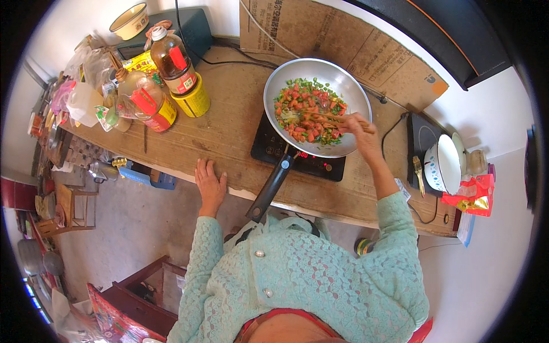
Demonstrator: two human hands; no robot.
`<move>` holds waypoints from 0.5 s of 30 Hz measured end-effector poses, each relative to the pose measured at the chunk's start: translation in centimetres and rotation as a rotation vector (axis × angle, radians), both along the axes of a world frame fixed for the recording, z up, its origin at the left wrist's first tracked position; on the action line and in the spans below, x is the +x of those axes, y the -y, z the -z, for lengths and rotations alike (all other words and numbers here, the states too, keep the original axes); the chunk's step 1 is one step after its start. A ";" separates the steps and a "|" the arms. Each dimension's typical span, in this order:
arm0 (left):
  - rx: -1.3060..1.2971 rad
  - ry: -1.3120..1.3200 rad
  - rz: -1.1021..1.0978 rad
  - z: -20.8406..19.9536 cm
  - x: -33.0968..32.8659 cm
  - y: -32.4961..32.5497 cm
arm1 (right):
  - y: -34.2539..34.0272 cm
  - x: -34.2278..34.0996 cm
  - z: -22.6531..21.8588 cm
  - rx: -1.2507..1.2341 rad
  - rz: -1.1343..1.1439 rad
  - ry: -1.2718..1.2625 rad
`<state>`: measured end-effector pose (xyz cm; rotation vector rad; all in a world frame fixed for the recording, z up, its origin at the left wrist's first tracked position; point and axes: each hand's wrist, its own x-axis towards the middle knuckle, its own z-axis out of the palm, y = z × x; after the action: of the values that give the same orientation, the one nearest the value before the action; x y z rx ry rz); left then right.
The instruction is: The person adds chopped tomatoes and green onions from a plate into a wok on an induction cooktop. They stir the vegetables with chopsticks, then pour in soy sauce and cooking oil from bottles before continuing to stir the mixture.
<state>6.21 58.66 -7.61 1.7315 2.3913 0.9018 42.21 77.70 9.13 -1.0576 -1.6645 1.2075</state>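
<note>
A silver frying pan (pixel 357 97) with a black handle (pixel 271 190) sits on a black induction cooktop (pixel 331 168). Chopped red and green vegetables (pixel 309 106) lie in it. My right hand (pixel 361 132) is closed round wooden chopsticks (pixel 329 119), whose tips reach into the vegetables. My left hand (pixel 210 180) rests flat on the front edge of the table (pixel 229 131), fingers stretched out, holding nothing. It is to the left of the pan handle and apart from it.
On the left stand a dark sauce bottle (pixel 173 60), a yellow tub (pixel 193 98) and an oil bottle (pixel 143 100). To the right are a white enamel bowl (pixel 443 166), a brush (pixel 419 176) and a red packet (pixel 472 194). Cardboard (pixel 343 51) leans behind the pan.
</note>
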 end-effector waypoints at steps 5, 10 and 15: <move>-0.023 0.008 -0.019 -0.2 0.3 0.3 | 0.1 5.6 -2.0 0.086 0.216 -0.046; -0.036 0.027 0.000 -0.6 0.3 -0.1 | 1.2 5.3 1.2 0.126 0.269 0.055; -0.037 0.016 -0.003 -0.4 -0.1 0.0 | 3.6 -0.8 -0.5 0.087 0.071 -0.036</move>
<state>6.09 58.64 -7.18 1.7022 2.3857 0.8626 41.39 74.07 9.66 -1.0272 -1.6236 1.0922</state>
